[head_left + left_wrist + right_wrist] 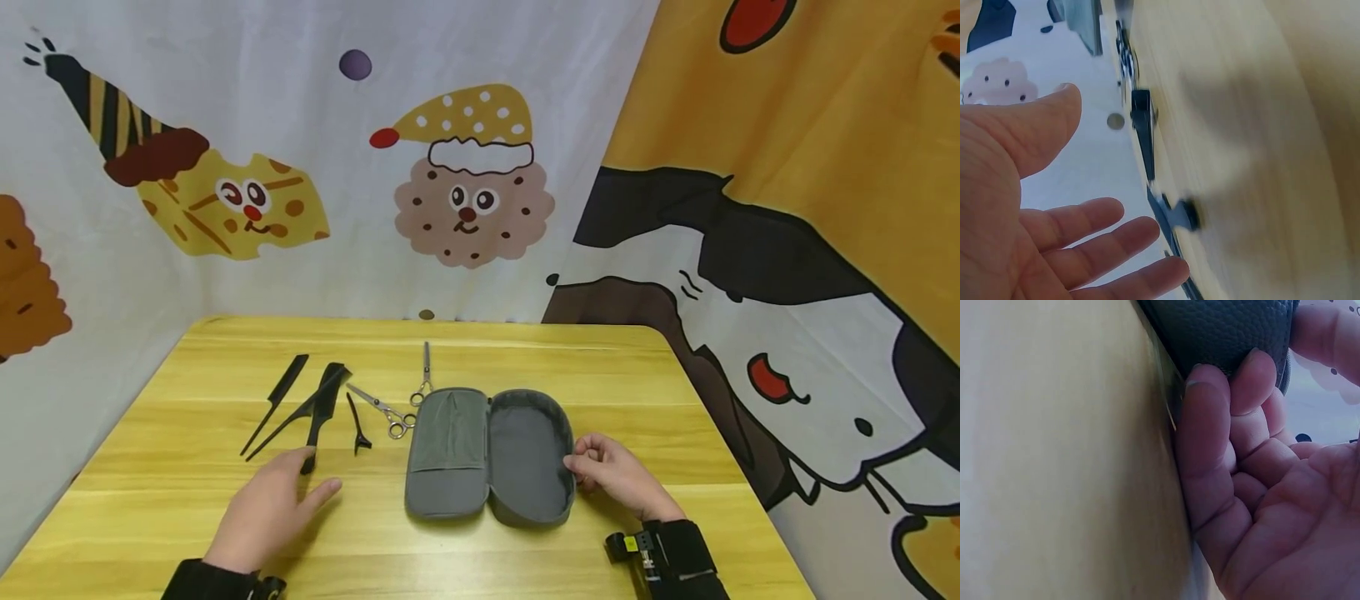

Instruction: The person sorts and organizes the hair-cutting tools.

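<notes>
A grey zip case [528,458] lies spread open on the wooden table, its flat pocketed half to the left and its deep half to the right. My right hand [618,475] pinches the right rim of the deep half, thumb inside and curled fingers against the textured outer wall [1222,331]. My left hand [262,504] hovers with spread fingers by the handle of a wide black comb [324,404], holding nothing; contact is unclear. A second black tailed tool [298,412] crosses that comb. Right of them lies a black hair clip [357,425], also in the left wrist view.
A slim black tail comb [285,383] lies farthest left. Two pairs of silver scissors, one [378,406] beside the case and another [427,367] behind it, have handles close to its left half. A printed curtain [300,283] hangs behind the table [600,367].
</notes>
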Tool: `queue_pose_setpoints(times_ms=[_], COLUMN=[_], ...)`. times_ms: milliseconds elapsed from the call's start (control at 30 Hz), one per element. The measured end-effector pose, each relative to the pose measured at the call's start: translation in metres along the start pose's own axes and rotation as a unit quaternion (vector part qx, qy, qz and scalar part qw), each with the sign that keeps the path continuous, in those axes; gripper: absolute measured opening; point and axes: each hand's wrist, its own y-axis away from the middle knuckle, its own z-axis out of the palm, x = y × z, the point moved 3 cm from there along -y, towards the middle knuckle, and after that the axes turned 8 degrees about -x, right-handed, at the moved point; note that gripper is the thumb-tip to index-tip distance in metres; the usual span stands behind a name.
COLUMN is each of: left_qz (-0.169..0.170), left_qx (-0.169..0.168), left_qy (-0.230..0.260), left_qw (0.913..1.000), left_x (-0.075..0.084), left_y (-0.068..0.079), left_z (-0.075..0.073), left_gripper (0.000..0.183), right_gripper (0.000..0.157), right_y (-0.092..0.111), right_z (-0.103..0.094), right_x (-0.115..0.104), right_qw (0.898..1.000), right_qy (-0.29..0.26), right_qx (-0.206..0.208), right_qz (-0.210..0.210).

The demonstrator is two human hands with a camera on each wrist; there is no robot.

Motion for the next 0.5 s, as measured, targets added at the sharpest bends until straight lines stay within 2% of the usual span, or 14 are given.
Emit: queue_pose_setpoints(times_ms=[100, 233, 500], left_qz=[0.003, 0.001, -0.028], left_qx=[0.009, 0.018, -0.007], left_qy=[0.004, 0.014, 0.019], left_qw=[0.9999, 0.9997, 0.9994], left_x=[0.005, 0.002, -0.014], left_y=[-0.004, -0.009, -0.029], left_z=[0.003, 0.003, -0.002], left_gripper=[0.077, 0.076, 0.052], right_gripper=[0.04, 0.039, 0.04], right_y=[-0.001, -0.001, 0.0], right_z=[0.0, 0.001, 0.001], right_x=[0.0, 0.0, 0.0], right_qw=[1.0, 1.0, 1.0], right_qy=[0.002, 0.001, -0.009], right_qx=[-0.001, -0.003, -0.007], right_qz=[-0.002, -0.003, -0.002])
